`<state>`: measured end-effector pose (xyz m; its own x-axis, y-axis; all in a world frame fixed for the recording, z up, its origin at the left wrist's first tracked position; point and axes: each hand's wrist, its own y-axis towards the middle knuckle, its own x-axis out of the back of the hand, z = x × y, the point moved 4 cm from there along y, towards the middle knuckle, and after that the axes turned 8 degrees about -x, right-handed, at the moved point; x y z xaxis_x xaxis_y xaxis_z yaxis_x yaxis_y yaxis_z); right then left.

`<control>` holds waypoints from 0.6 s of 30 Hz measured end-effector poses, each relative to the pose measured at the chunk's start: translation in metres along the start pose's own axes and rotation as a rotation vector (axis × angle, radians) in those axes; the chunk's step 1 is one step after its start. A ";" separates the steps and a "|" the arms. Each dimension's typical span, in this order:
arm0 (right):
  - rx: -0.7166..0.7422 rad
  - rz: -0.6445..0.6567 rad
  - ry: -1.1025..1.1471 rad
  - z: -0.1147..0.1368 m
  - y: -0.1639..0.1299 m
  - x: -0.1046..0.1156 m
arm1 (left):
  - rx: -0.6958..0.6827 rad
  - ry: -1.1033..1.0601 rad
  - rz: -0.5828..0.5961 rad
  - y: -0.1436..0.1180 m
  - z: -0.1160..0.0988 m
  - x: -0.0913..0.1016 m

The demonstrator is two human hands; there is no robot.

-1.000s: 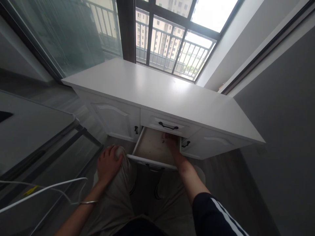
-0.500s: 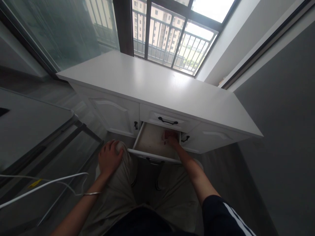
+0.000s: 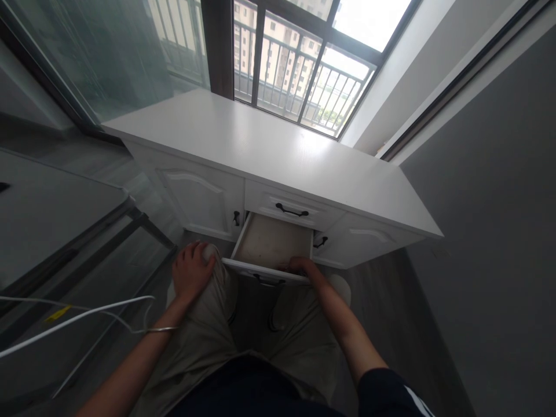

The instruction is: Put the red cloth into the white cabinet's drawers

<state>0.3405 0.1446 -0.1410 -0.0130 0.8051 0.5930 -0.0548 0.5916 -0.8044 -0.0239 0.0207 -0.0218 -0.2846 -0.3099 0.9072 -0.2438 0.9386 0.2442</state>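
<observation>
My left hand (image 3: 191,272) lies flat on my left knee, fingers stretched out, holding nothing. My right hand (image 3: 299,265) reaches down into the front right corner of a pulled-out white drawer (image 3: 267,237), close behind its front panel. Its fingers are curled and partly hidden, and whatever they hold cannot be made out. The drawer belongs to a white cabinet (image 3: 195,139) and has a pale bottom with a few small dark specks. Its dark handle (image 3: 269,282) faces my legs. Above it sits a closed drawer (image 3: 293,205) with a black handle.
Cabinet doors (image 3: 195,202) flank the drawers, both closed. To the left stands a table (image 3: 56,202) with a dark frame. A white cable (image 3: 87,315) with a yellow tag (image 3: 58,314) runs by my left forearm. A window (image 3: 295,63) is behind the cabinet, a grey wall (image 3: 490,202) at right.
My right hand has moved from the back right of the drawer, where something reddish showed at it, toward me to the front corner. My left hand stays on the knee.
</observation>
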 end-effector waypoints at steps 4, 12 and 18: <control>-0.012 0.012 0.050 0.000 -0.002 0.000 | -0.010 -0.003 -0.013 -0.001 0.004 -0.001; 0.057 -0.048 0.391 0.002 -0.010 0.016 | -0.012 0.001 -0.020 -0.001 0.001 0.001; 0.299 -0.131 0.998 0.055 -0.006 0.042 | -0.034 0.028 -0.022 -0.001 0.002 -0.001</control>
<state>0.2856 0.1725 -0.1097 0.8323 0.4861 0.2665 -0.2427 0.7517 -0.6132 -0.0254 0.0201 -0.0236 -0.2537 -0.3263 0.9106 -0.2179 0.9365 0.2749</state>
